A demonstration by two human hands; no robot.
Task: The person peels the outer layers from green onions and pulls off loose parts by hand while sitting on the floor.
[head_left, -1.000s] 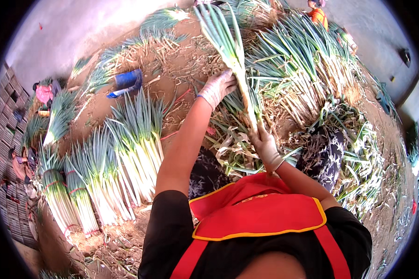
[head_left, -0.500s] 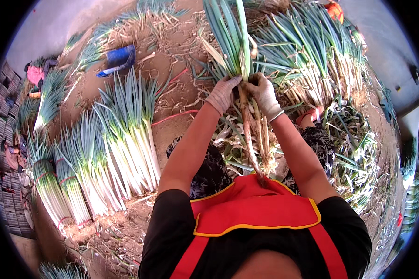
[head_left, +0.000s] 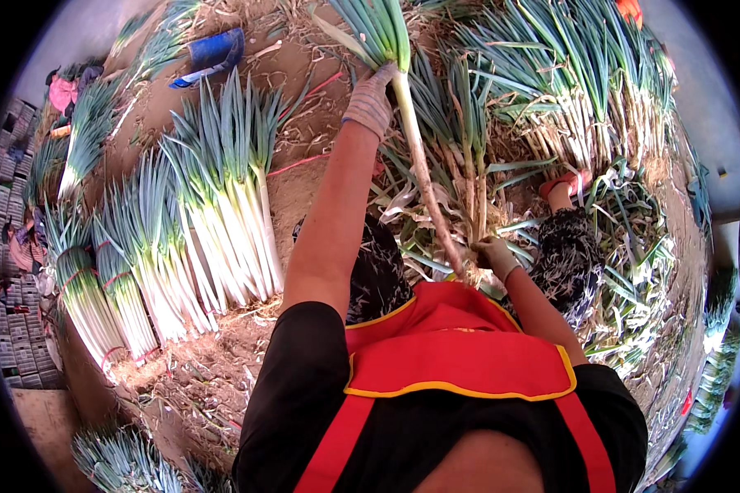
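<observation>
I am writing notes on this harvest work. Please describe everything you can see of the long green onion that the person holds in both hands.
The green onion is one long stalk with a pale, whitish shank and blue-green leaves fanning out at the top. It slants from upper left to lower right. The gloved left hand grips it just below the leaves; the gloved right hand holds its lower end, where brownish, dirty skin shows. It is lifted above loose onions on the ground.

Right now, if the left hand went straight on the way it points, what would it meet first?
Probably the green leaves of the long white-stemmed leek that the gloved left hand holds; depth is unclear.
</observation>
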